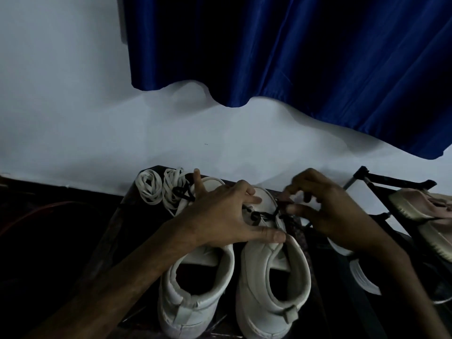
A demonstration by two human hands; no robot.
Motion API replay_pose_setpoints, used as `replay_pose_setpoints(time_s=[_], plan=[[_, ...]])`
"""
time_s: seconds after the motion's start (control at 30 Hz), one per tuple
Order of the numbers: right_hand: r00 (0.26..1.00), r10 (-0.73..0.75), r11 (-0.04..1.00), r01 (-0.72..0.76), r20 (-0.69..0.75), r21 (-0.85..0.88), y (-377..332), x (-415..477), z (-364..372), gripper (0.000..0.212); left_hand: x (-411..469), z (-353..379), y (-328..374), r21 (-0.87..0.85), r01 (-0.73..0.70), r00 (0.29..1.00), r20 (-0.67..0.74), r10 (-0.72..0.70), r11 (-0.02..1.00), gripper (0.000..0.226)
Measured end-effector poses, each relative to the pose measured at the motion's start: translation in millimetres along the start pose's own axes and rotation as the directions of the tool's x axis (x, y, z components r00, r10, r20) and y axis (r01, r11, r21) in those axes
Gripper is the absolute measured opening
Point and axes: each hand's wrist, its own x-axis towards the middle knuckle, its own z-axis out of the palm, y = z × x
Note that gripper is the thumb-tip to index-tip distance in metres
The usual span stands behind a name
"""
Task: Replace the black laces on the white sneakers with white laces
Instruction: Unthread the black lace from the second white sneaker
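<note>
White laces (160, 189), in two coiled bundles, lie unused at the far left of the surface (115, 231), just beside the left sneaker (193, 289). Left hand (220, 216) presses across both shoes, its fingers (197, 178) spread and gripping nothing. Black lace (263, 215) is threaded across the right sneaker (266, 285). Right hand (327, 206) has its fingers curled and appears to pinch that lace at the shoe's right edge, though blur limits certainty. Assessment: unlacing is under way and white re-lacing has not begun.
</note>
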Motion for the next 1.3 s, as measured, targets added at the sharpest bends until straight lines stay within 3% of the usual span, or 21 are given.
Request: replay_pose_setpoints(time_s=[0.13,0.3,0.4,0.57,0.67,0.77,0.9,1.0,1.13,1.2,1.3], plan=[[0.986,-0.028,1.0,0.027,0.167,0.005,-23,9,9,0.017,-1,1,1,-0.04,-0.006,1.0,-0.022,0.005,0.999,0.093],[0.982,0.063,0.997,-0.052,0.179,-0.064,-33,15,24,0.018,-1,0,2,-0.019,-0.017,0.999,-0.046,0.016,1.0,0.094],[0.987,0.068,0.992,-0.051,0.145,-0.119,-34,14,26,0.03,-1,-1,3,0.032,-0.007,1.0,-0.015,0.008,0.999,0.096],[0.992,0.107,0.961,-0.087,0.062,-0.262,-26,4,12,0.012,-1,-4,6,0.049,0.021,0.998,0.062,-0.024,0.999,0.098],[0.979,0.202,0.93,-0.205,-0.04,-0.305,-1,-6,-13,0.019,-2,-3,5,0.037,0.022,0.998,0.057,-0.024,0.999,0.097],[0.976,0.217,0.949,-0.217,-0.026,-0.23,12,-12,-23,0.027,-4,-3,5,0.022,0.017,0.999,0.045,-0.018,1.0,0.098],[0.994,0.079,0.997,-0.078,0.08,-0.017,-15,-1,-9,0.016,-5,-5,4,-0.009,0.013,0.999,0.035,-0.013,1.0,0.096],[0.988,0.016,1.0,-0.016,0.156,0.0,-30,11,13,0.012,-6,-5,5,-0.017,0.015,0.999,0.028,-0.015,1.0,0.096],[0.994,0.04,0.993,-0.029,0.1,-0.114,-33,15,28,0.022,-6,-4,6,-0.008,0.021,0.999,0.036,-0.021,1.0,0.094],[0.995,0.063,0.975,-0.044,0.083,-0.219,-31,10,23,0.017,-5,-4,7,-0.001,0.028,0.998,0.053,-0.028,1.0,0.095],[0.992,0.113,0.924,-0.126,-0.058,-0.36,-9,0,7,0.009,-5,-4,8,-0.007,0.03,0.997,0.076,-0.029,1.0,0.095]])
